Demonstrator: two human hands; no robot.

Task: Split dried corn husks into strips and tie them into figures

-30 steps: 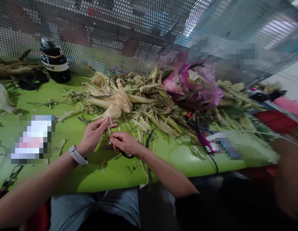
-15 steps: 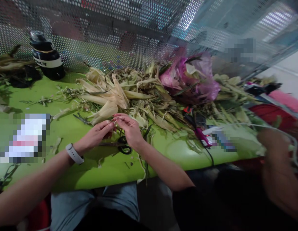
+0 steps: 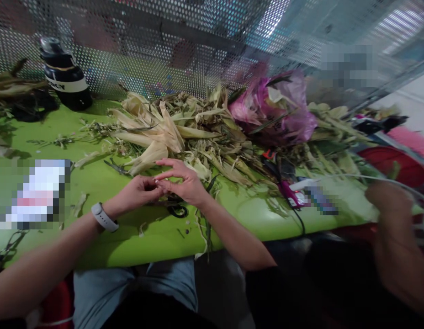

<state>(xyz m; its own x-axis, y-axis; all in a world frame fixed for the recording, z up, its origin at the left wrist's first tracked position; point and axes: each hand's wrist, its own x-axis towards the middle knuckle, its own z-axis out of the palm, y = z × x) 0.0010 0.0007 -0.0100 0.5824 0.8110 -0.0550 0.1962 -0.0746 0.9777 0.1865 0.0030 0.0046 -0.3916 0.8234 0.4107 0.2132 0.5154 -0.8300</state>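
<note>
My left hand [image 3: 143,191], with a pale watch band [image 3: 105,218] at the wrist, is closed with thumb and fingers curled together. Whatever lies in its pinch is too small to make out. Touching its fingertips is my right hand [image 3: 184,183], its fingers stretched out and apart above its thumb. Just behind both hands lie dry corn husks [image 3: 152,157] in a big heap. Under the right hand shows a black looped handle [image 3: 177,210], perhaps of scissors, partly hidden. A thin strip of husk [image 3: 202,242] hangs towards the table's front edge.
On the green table [image 3: 129,246] stand a dark bottle [image 3: 66,80] at back left and a pink plastic bag [image 3: 273,109] on the husks. A blurred phone [image 3: 37,194] lies left, another phone [image 3: 320,198] right. A person's arm [image 3: 392,219] rests at right. Perforated metal [image 3: 146,45] closes the back.
My right hand's fingers have opened out from a pinch and lifted slightly. My left hand has turned a little, its fingers still curled.
</note>
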